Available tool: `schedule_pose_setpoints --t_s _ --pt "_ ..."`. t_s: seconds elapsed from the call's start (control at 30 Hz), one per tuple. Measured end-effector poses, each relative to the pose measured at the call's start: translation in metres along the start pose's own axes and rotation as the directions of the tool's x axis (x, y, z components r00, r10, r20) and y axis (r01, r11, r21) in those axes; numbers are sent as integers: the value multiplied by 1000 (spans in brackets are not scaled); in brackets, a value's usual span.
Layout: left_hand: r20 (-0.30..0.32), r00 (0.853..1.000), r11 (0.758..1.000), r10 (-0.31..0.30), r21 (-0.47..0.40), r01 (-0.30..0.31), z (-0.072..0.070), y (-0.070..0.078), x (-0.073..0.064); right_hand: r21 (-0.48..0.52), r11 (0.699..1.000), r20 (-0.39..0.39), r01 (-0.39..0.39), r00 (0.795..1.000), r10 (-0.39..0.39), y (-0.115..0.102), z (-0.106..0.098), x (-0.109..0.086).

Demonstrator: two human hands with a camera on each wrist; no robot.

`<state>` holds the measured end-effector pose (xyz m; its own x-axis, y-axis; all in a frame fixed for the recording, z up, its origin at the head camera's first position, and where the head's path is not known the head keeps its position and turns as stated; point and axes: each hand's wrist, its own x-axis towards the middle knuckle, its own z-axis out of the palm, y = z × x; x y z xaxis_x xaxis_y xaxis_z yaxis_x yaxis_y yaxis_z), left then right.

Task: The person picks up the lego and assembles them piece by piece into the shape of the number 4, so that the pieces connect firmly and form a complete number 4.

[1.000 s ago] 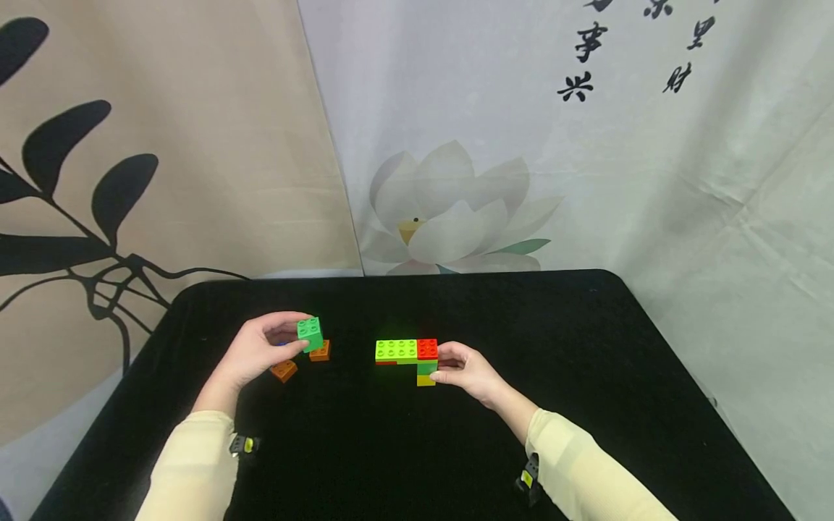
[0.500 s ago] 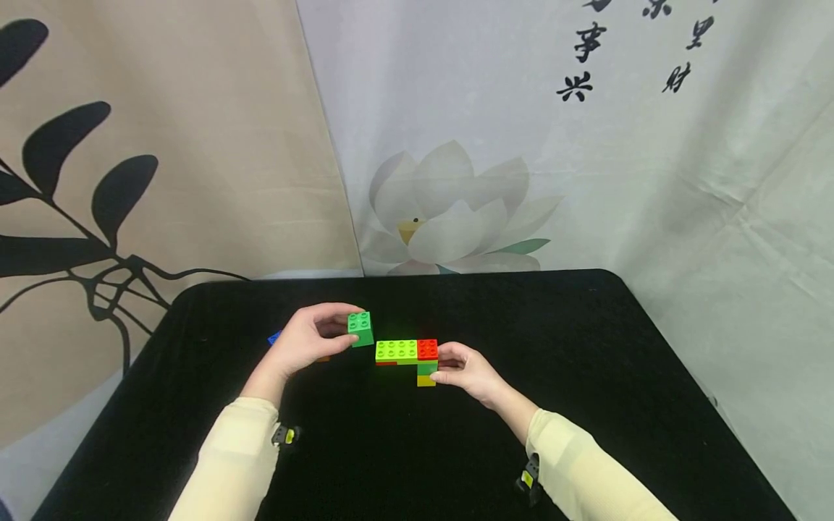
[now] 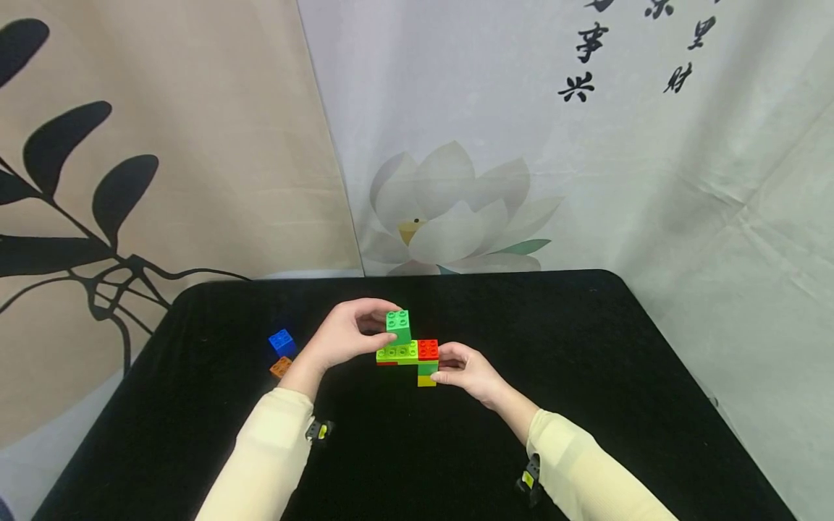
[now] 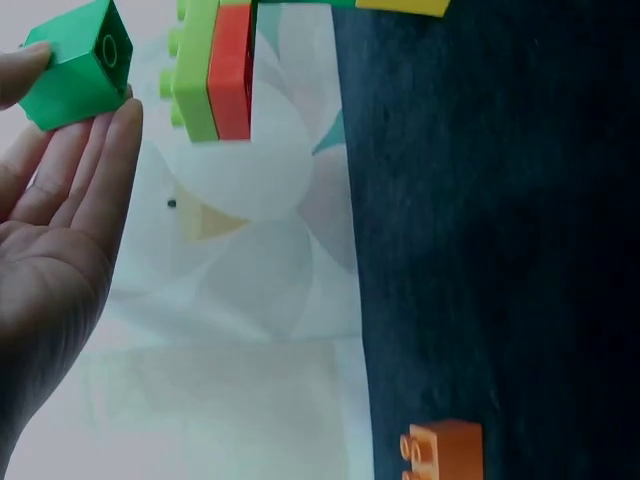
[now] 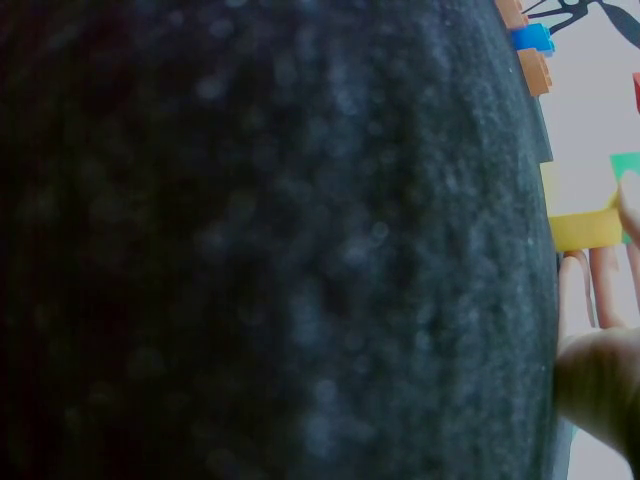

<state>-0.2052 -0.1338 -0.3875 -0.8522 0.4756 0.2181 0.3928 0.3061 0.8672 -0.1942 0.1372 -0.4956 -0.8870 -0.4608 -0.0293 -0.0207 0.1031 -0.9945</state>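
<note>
My left hand (image 3: 342,339) pinches a green toy building brick (image 3: 398,328) between thumb and fingers. It hangs over the lime-green brick (image 3: 396,354) of a built piece; the left wrist view shows a gap between the held brick (image 4: 75,70) and the lime studs. Beside the lime brick sits a red brick (image 3: 427,350). Another red brick (image 4: 231,75) is joined under the lime one's outer end. Below the first red brick come a green brick (image 3: 427,369) and a yellow brick (image 3: 426,381) at the bottom. My right hand (image 3: 472,375) grips this stack from the right side.
On the black table (image 3: 554,318), a blue brick (image 3: 282,343) and an orange brick (image 3: 281,367) lie to the left. A second orange brick (image 4: 450,450) shows in the left wrist view. Behind the table hangs a printed cloth (image 3: 469,87).
My left hand has carried the green brick rightward, from beside the orange bricks to above the lime brick, uncovering the blue brick. My right hand and the built piece have stayed put.
</note>
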Motion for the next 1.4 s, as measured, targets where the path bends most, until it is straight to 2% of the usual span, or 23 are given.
schedule_pose_setpoints --t_s 0.33,0.57,1.07,1.4 --pt "33 999 999 25 38 -27 20 4 15 -9 1000 15 26 1000 -26 1 -2 0" --pt "66 998 998 11 65 -15 29 4 20 5 1000 22 24 999 -24 1 -2 0" --pt "124 992 996 -7 94 -4 35 3 27 2 999 32 39 999 -39 1 -3 0" --pt "133 991 994 -22 111 7 36 3 28 6 999 27 35 999 -36 1 -2 0"
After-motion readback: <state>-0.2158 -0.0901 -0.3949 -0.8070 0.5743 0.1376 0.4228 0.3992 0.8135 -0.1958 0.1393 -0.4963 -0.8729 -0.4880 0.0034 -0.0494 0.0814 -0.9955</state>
